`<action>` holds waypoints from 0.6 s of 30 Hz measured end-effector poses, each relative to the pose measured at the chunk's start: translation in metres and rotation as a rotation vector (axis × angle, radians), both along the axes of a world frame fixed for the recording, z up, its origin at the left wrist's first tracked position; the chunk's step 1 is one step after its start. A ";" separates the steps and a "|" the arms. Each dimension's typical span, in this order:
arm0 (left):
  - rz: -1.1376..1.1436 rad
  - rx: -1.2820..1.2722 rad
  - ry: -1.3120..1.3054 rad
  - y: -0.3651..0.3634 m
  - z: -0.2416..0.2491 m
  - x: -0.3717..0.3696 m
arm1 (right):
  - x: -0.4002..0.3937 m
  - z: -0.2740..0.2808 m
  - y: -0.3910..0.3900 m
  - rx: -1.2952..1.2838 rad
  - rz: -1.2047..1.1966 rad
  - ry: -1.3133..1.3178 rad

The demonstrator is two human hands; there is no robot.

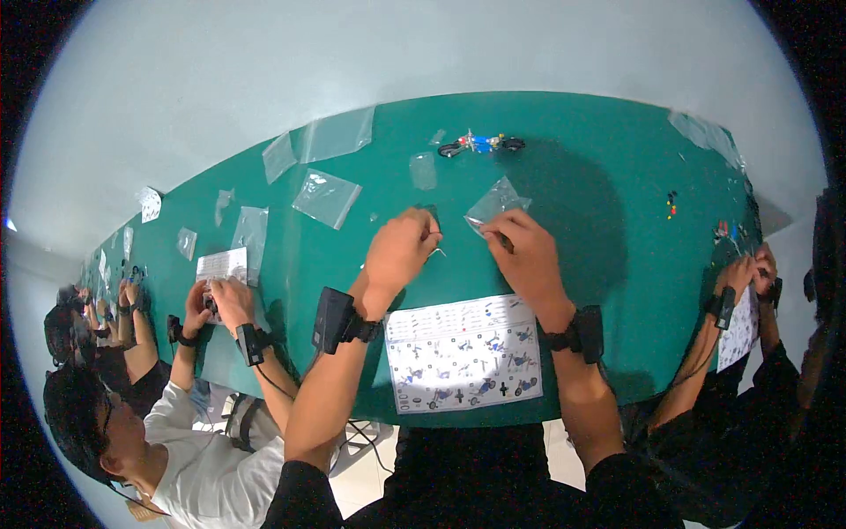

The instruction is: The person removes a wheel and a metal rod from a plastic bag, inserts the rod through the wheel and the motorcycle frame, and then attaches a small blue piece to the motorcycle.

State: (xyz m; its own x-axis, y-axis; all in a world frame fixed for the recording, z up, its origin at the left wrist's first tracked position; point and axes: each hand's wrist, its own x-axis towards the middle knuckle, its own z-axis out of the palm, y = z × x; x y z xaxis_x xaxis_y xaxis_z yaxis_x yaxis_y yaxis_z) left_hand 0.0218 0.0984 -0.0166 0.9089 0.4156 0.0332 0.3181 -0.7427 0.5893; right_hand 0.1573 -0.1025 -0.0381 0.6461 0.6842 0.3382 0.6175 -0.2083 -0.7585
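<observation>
My left hand point(401, 256) is closed in a pinch above the green table. A small, thin, pale piece point(438, 252) shows at its fingertips, too small to name. My right hand point(527, 264) has its thumb and fingers pinched at the lower edge of a clear plastic bag point(499, 199). A printed instruction sheet point(465, 353) with small motorcycle pictures lies between my forearms, near the table's front edge. Beyond my hands a small toy motorcycle point(481, 144), blue and yellow with black wheels, is on the table.
Several clear bags, such as a flat one point(327, 198), lie on the green table point(582, 353) to the left. Small coloured parts point(672, 205) are at the right. A person in a white shirt point(207, 467) works at my left, another person's hands point(745, 269) at my right.
</observation>
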 end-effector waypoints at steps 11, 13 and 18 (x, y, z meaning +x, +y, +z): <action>0.149 0.191 0.064 -0.019 0.001 0.008 | 0.001 -0.004 -0.001 0.008 0.014 -0.002; 0.239 0.258 0.061 -0.032 -0.004 0.008 | 0.000 -0.003 0.000 0.014 0.016 0.015; 0.290 0.377 0.010 -0.055 -0.003 0.008 | 0.000 0.001 0.001 -0.003 0.010 -0.016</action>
